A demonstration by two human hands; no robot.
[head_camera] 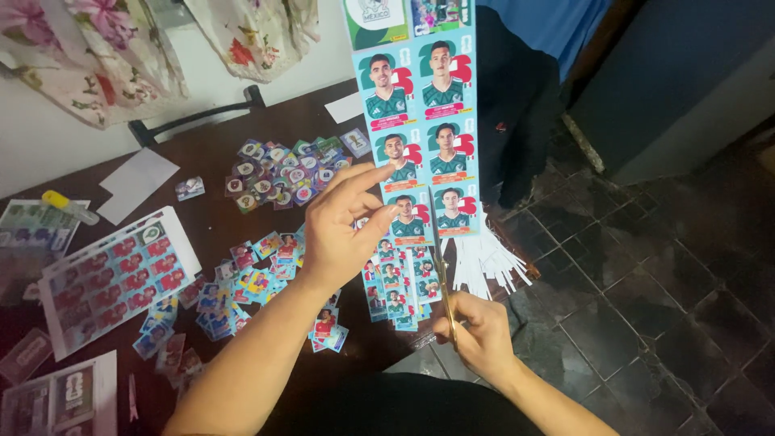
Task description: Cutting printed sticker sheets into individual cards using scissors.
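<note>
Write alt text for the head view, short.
A person's left hand holds up a light blue sheet of portrait stickers while the right hand cuts up its middle with scissors. Below is a dark wooden table strewn with cut stickers, white paper strips and an uncut sticker sheet.

The sheet (420, 121) is glossy printed paper. The scissors (442, 278) show bare metal blades. White trimmings (488, 262) look like plain matt paper. The table (210, 214) is dark, smooth wood. The floor (646, 282) is dull, rough stone tile. The cloth (81, 48) is flowered fabric.
</note>
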